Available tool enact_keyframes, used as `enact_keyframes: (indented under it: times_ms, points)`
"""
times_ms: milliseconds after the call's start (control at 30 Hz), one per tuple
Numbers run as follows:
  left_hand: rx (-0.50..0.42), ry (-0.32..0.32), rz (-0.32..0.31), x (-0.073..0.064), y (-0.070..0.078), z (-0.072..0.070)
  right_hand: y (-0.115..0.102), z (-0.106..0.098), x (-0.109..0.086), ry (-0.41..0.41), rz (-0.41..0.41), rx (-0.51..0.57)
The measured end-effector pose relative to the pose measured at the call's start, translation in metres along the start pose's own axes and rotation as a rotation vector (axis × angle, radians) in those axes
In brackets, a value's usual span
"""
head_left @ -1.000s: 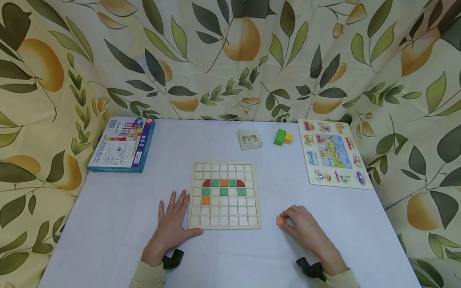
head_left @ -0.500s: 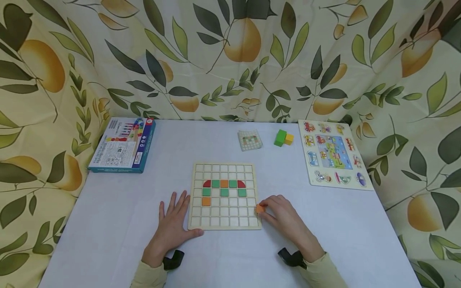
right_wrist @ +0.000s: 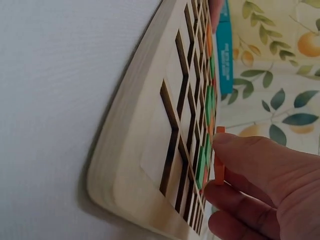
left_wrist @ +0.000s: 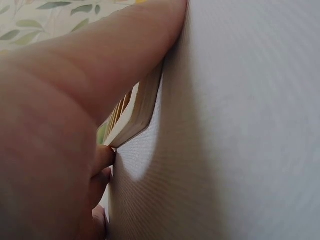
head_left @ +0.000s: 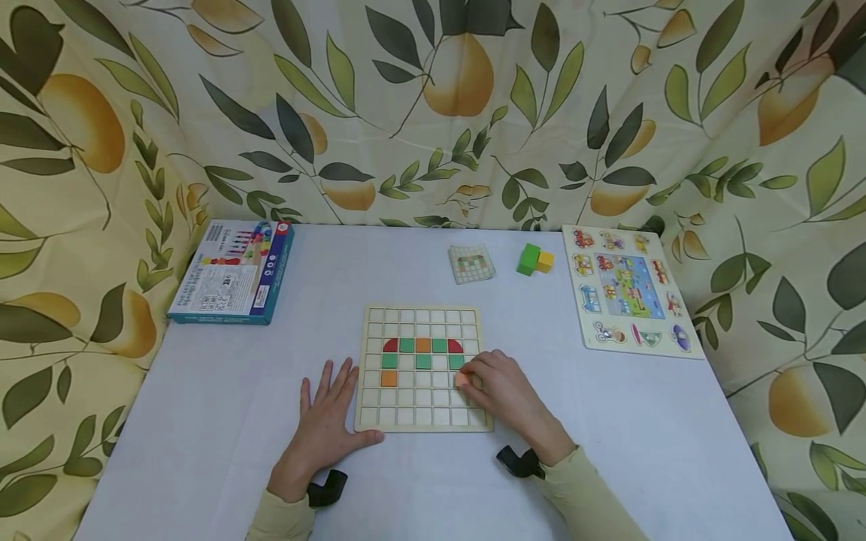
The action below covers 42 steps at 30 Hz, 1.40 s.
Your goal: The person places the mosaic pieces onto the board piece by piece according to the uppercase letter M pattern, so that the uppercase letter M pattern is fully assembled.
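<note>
My right hand (head_left: 507,394) pinches a thin orange square tile (right_wrist: 220,156) between thumb and fingers. In the head view that tile overlaps the wooden grid board (head_left: 424,418), just below the green tile at the right (head_left: 456,361). Spread flat on the table, my left hand (head_left: 325,424) lies along the board's left edge, its thumb at the lower left corner. Red, green and orange pieces sit in the board's cells, among them an orange tile (head_left: 389,379) at the left. The left wrist view shows the thumb and fingers against the board's side (left_wrist: 145,102).
A small pattern card (head_left: 471,264) lies behind the board, with a green block (head_left: 528,259) and a yellow block (head_left: 545,261) to its right. A picture puzzle board (head_left: 588,327) rests at the right. A box (head_left: 223,285) stands at the back left.
My right hand has carried the orange tile leftward, from the table right of the board to over the board's right-hand columns. My left hand has stayed in place.
</note>
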<state>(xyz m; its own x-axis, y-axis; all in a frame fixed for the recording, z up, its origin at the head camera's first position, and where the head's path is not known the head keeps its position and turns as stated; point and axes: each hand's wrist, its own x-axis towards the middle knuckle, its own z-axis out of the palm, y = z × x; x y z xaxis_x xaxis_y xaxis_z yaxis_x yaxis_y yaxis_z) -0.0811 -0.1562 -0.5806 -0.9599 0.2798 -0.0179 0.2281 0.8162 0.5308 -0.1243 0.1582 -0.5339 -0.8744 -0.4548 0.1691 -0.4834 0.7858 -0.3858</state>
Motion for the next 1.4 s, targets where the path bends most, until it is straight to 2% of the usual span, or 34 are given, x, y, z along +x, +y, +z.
enact_keyframes:
  times_ms: [233, 633, 800, 900, 1033, 1100, 1200, 1400]
  points:
    - [0.002, 0.01, 0.01, 0.001, 0.001, 0.0, 0.0, 0.003, 0.006, 0.004, -0.033, -0.011]
    - [0.003, 0.034, 0.03, 0.001, 0.004, -0.001, 0.001, 0.007, 0.007, 0.019, -0.034, -0.026]
    - [0.004, -0.002, 0.005, 0.0, 0.005, -0.002, 0.001, 0.007, 0.005, 0.026, -0.025, -0.002]
    - [-0.011, -0.04, -0.022, 0.001, 0.006, -0.006, 0.002, 0.003, 0.004, 0.02, 0.023, 0.025]
    - [-0.065, -0.1, -0.074, 0.007, 0.009, -0.018, 0.008, -0.008, 0.005, 0.023, 0.098, 0.015]
    - [-0.087, -0.105, -0.09, 0.012, 0.01, -0.026, 0.013, -0.013, 0.006, 0.035, 0.11, -0.005]
    - [-0.065, -0.069, -0.071, 0.023, 0.011, -0.038, 0.019, -0.022, 0.009, 0.067, 0.111, -0.027]
    - [0.096, 0.09, 0.039, 0.058, 0.005, -0.061, 0.039, -0.038, 0.021, 0.126, 0.15, -0.085]
